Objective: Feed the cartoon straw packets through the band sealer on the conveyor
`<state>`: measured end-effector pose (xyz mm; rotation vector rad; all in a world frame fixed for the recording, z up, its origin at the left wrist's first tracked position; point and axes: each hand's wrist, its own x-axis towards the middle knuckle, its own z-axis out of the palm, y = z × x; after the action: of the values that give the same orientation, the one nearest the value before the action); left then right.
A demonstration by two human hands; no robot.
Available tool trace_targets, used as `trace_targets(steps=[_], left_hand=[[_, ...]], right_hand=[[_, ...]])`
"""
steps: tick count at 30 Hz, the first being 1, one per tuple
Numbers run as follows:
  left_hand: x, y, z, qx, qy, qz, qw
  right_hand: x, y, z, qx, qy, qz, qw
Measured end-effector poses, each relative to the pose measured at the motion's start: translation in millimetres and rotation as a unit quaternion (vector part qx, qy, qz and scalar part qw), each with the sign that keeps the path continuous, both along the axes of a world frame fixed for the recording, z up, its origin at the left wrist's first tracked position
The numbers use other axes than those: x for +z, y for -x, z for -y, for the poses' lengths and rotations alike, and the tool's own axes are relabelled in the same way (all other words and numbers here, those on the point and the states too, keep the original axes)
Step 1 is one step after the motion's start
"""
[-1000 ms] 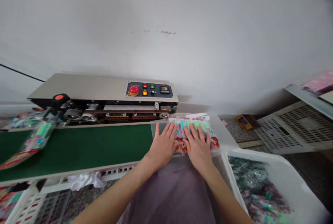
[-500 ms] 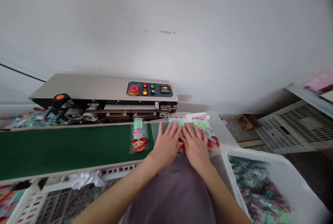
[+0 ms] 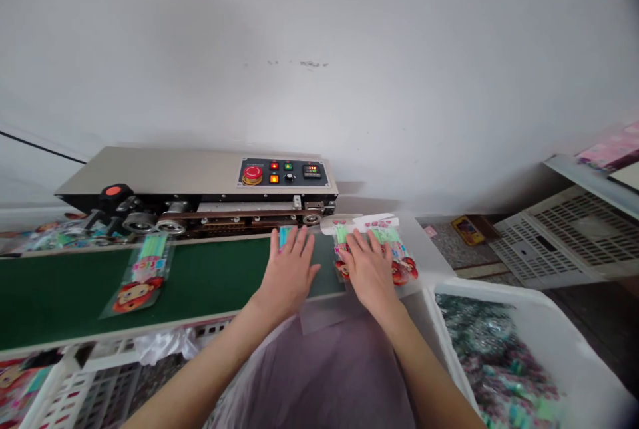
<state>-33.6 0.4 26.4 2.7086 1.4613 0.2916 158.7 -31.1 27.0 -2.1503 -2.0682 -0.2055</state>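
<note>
My left hand (image 3: 288, 279) lies flat with its fingers apart at the right end of the green conveyor belt (image 3: 214, 276). Beneath its fingertips a clear packet with green and blue contents (image 3: 283, 236) partly shows; the rest is covered. Fingers spread, my right hand (image 3: 370, 273) rests on clear packets with red-haired cartoon pictures (image 3: 403, 271) on a pale ledge beside the belt. Another such packet (image 3: 140, 283) lies slightly tilted on the belt, its top edge by the rollers of the sealing machine (image 3: 200, 176).
A white bin (image 3: 554, 322) holding many shiny packets stands at the lower right. Grey plastic crates (image 3: 564, 236) lean behind it. White slotted baskets (image 3: 74, 396) sit below the belt at the lower left. More packets (image 3: 54, 236) lie behind the belt.
My left hand has moved left, away from my right hand, onto the belt's end with a packet beneath it. The packet on the belt is now farther left. My right hand stays near its place.
</note>
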Motion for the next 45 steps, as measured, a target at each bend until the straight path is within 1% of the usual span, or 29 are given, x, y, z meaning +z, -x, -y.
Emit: trace_targets(steps=[2,4,6,8,10,13,15,17,19,21,23,24,25,26,27,29,30,32,34,36,38,40,42,44,45], left_hand=[[8.6,-18,1,-0.031,0.013,0.012,0.999],[12.4,-39,2,-0.067,0.035,0.020,0.997],[10.2,-57,4,-0.090,0.050,0.023,0.994],[3.4,-67,6,-0.100,0.059,0.020,0.993],[-5.3,-68,8,-0.100,0.061,0.020,0.993],[-15.9,-64,11,-0.096,0.053,0.030,0.994],[-19.4,-62,11,-0.094,0.047,0.035,0.994],[-19.8,-62,11,-0.093,0.042,0.038,0.994],[-17.3,-63,11,-0.093,0.048,0.038,0.994],[-13.3,-64,12,-0.090,0.058,0.038,0.993],[-9.9,-66,14,-0.079,0.062,0.042,0.994],[-9.0,-67,14,-0.071,0.059,0.045,0.995],[-8.7,-67,15,-0.064,0.056,0.048,0.995],[-9.0,-67,15,-0.060,0.052,0.050,0.996],[-10.0,-67,15,-0.059,0.049,0.051,0.996],[-13.3,-64,15,-0.061,0.043,0.050,0.996],[-15.6,-61,15,-0.059,0.040,0.049,0.996],[-21.0,-55,15,-0.049,0.031,0.047,0.997],[-26.6,-45,14,-0.036,0.014,0.044,0.998],[-30.6,-32,14,-0.027,-0.005,0.038,0.999],[-30.6,-17,12,-0.019,-0.013,0.028,0.999],[-25.2,-3,11,-0.001,-0.009,0.010,1.000],[-15.8,4,9,0.026,-0.004,-0.004,1.000],[-6.5,0,7,0.039,-0.005,-0.003,0.999],[-3.3,-6,6,0.028,-0.005,0.004,1.000]], right_hand=[[9.5,-8,-4,-0.010,-0.004,-0.004,1.000],[18.5,-15,-10,0.000,0.000,-0.010,1.000],[24.3,-17,-20,0.043,0.024,-0.028,0.998],[24.9,-17,-33,0.084,0.049,-0.048,0.994],[20.7,-14,-48,0.099,0.056,-0.061,0.992],[11.2,-12,-65,0.090,0.049,-0.069,0.992],[6.9,-12,-71,0.085,0.048,-0.074,0.992],[6.2,-11,-72,0.084,0.048,-0.076,0.992],[8.5,-12,-68,0.085,0.045,-0.073,0.993],[11.3,-19,-57,0.087,0.039,-0.067,0.993],[11.3,-35,-39,0.086,0.017,-0.051,0.995],[9.4,-46,-28,0.082,-0.006,-0.033,0.996],[6.0,-59,-17,0.072,-0.032,-0.013,0.997],[1.1,-72,-6,0.048,-0.056,0.005,0.997],[-4.8,-83,5,0.029,-0.061,0.024,0.997],[-17.8,-96,22,0.012,-0.045,0.052,0.998],[-23.9,-96,29,0.011,-0.033,0.060,0.998],[-32.9,-83,34,0.015,-0.011,0.067,0.998],[-36.6,-60,33,0.013,-0.002,0.067,0.998],[-35.1,-32,27,-0.002,-0.002,0.060,0.998],[-29.7,-9,21,-0.019,-0.003,0.047,0.999],[-22.4,6,17,-0.027,-0.001,0.033,0.999],[-15.6,11,14,-0.027,-0.004,0.018,0.999],[-11.5,8,13,-0.024,-0.014,0.007,1.000],[-10.8,5,12,-0.020,-0.016,0.005,1.000]])
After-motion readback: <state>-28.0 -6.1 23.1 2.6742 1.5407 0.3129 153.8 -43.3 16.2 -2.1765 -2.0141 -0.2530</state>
